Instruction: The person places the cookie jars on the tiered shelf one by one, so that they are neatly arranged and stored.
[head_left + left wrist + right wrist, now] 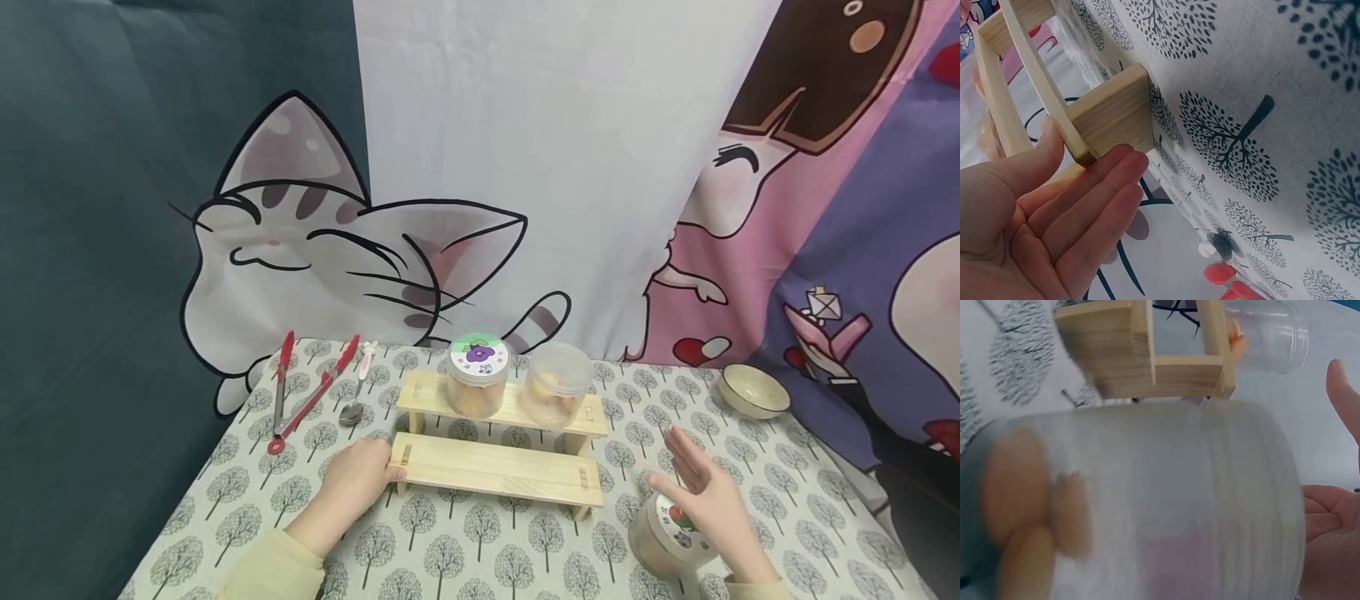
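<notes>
A pale two-step wooden rack (495,468) stands mid-table. My left hand (358,475) grips the left end of its lower step, thumb on the board's edge and fingers against the side piece in the left wrist view. Fingers spread, my right hand (712,496) hovers by a clear jar (660,542) at the right front, overlapping its white lid with a red picture. Orange-brown pieces (1016,487) show inside that jar in the right wrist view. On the upper step sit a jar (477,392) with a purple-pictured lid and a lidless clear jar (558,392) with pieces inside.
Red-handled tongs (303,408) lie spread at the table's left, beside a spoon (358,392). A small bowl (753,393) is at the back right. Tree-print cloth (480,550) covers the table, and a cartoon curtain (585,167) hangs behind it.
</notes>
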The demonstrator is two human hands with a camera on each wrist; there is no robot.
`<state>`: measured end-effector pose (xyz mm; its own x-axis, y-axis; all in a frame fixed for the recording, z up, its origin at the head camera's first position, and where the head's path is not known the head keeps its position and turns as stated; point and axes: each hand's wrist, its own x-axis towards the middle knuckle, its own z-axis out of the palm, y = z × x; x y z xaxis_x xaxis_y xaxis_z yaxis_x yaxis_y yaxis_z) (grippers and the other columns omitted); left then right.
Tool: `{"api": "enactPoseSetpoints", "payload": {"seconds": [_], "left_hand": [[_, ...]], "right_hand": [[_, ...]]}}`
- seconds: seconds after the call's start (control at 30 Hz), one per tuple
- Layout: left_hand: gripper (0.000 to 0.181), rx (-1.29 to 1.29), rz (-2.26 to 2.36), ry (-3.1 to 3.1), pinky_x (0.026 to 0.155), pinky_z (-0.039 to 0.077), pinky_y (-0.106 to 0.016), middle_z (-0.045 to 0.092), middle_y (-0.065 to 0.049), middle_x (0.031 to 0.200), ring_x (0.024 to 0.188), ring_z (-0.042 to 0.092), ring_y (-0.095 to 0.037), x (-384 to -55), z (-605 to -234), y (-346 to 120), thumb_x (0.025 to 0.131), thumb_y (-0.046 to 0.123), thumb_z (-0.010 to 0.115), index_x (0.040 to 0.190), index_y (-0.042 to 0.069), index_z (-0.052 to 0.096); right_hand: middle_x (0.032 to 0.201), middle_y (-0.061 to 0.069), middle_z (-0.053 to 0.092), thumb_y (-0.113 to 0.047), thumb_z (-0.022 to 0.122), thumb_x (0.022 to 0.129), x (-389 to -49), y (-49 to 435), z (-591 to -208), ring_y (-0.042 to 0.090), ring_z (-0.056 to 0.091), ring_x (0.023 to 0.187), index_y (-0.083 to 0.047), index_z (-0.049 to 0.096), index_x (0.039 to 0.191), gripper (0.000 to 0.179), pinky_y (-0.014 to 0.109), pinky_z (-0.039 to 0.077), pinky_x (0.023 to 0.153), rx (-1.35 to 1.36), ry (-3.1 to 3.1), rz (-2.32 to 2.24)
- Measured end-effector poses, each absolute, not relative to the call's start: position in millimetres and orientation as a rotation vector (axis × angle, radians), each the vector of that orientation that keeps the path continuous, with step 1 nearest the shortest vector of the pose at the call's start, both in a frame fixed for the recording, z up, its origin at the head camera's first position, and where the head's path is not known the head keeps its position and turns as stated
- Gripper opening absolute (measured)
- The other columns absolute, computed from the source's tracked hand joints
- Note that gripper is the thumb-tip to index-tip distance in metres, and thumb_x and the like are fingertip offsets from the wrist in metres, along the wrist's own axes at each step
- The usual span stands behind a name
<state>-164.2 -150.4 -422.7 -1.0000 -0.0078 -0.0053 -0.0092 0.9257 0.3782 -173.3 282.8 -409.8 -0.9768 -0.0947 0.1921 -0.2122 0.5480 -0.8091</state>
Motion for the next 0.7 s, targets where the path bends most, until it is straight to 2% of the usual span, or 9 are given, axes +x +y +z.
{"api": "enactPoseSetpoints", "payload": {"seconds": [0.4, 0.57, 0.7], "left_hand": [[0.028, -0.023, 0.638, 3.066, 0.047, 0.033, -0.028, 0.045, 0.0, 0.056, 0.05, 0.04, -0.015, -164.5, -423.0, -150.5, 0.077, 0.03, 0.075, 0.069, 0.01, 0.057], [0.028, -0.017, 0.636, 3.078, 0.047, 0.033, -0.028, 0.046, 0.001, 0.056, 0.049, 0.04, -0.014, -163.8, -422.2, -150.9, 0.077, 0.03, 0.075, 0.069, 0.009, 0.058], [0.027, -0.017, 0.635, 3.077, 0.047, 0.033, -0.028, 0.046, 0.001, 0.056, 0.05, 0.041, -0.014, -163.0, -421.5, -150.8, 0.077, 0.029, 0.075, 0.069, 0.009, 0.058]], "right_hand": [[0.15, 0.016, 0.032, -0.026, 0.071, 0.086, -151.1, 314.8, -418.3, -0.026, 0.032, 0.112, -0.02, 0.02, 0.151, 0.083, 0.001, 0.034, 0.088, 0.123, -2.744, 1.31], [0.15, 0.015, 0.032, -0.033, 0.074, 0.083, -145.7, 317.0, -426.2, -0.031, 0.025, 0.11, -0.017, 0.021, 0.151, 0.088, -0.003, 0.028, 0.086, 0.093, -2.81, 1.228], [0.148, 0.021, 0.033, -0.032, 0.077, 0.08, -142.1, 318.4, -434.5, -0.034, 0.021, 0.11, -0.008, 0.023, 0.15, 0.091, -0.005, 0.023, 0.086, 0.133, -2.831, 1.182]]}}
